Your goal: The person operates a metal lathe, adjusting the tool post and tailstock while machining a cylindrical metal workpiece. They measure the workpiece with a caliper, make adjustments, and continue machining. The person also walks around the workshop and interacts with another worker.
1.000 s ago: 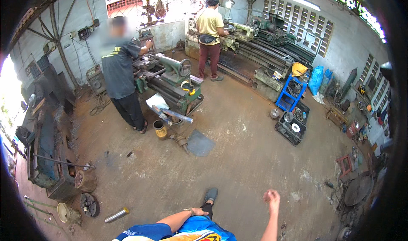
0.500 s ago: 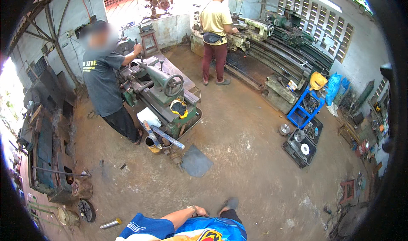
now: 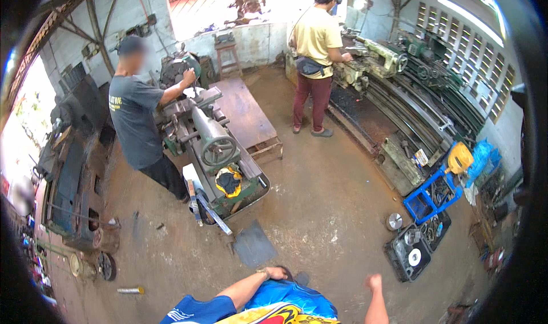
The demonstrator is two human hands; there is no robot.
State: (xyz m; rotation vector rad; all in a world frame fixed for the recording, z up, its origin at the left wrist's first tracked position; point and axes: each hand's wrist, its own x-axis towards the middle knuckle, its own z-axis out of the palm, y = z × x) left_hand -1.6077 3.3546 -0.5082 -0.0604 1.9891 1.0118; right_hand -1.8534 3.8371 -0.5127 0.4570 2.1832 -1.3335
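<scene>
My left hand [image 3: 277,273] hangs in front of my blue and yellow shirt [image 3: 285,296], beside the dark cloth at my leg. Its fingers point away and are too small to read, and I see nothing held in it. Out to the right, my right hand [image 3: 374,282] is raised above the concrete floor [image 3: 337,227], apart from everything around it. It looks compact and slightly smeared, so its finger posture is unclear. Nearest to the left hand on the floor lies a dark flat sheet [image 3: 254,243].
At left, a person in a dark shirt [image 3: 134,115] works at a green lathe [image 3: 214,138]. Another in a yellow shirt [image 3: 317,35] stands by a long lathe [image 3: 394,104]. A blue crate [image 3: 420,207] and a black tray [image 3: 404,270] of parts sit at right; a metal bar [image 3: 131,291] lies left.
The view has shifted, so the room sits differently in it. My right hand and forearm have come into view at the right. My left hand is slightly higher in the picture.
</scene>
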